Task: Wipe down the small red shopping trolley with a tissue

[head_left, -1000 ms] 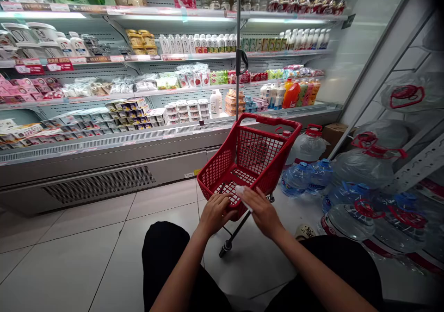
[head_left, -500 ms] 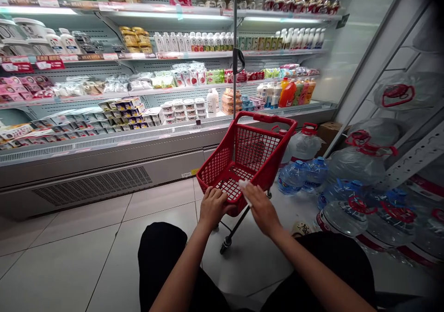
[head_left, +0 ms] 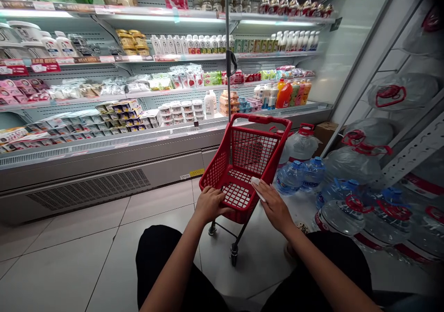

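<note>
A small red shopping cart (head_left: 214, 168) with a grid basket stands on the floor in front of my knees. Its near front rim is in the grasp of my left hand (head_left: 210, 205), the fingers curled over the edge and the thumb underneath. Along the basket's right side lies my right hand (head_left: 275, 206). It presses a folded white cloth or tissue (head_left: 258, 190) to the rim there. No goods show in the basket, and its grid lets the floor show through.
Behind the cart runs an open dairy cooler (head_left: 166, 157) with yogurt cups, bottles and bags on its shelves. Large water jugs (head_left: 338, 217) and smaller blue-tinted bottles (head_left: 293, 177) crowd the floor at the right, beside a white rack (head_left: 416, 157). My knees frame the near side.
The cart has turned a little, and its near wheel has swung right. My right hand has moved right with the cloth, along the rim. My left hand stays on the front edge.
</note>
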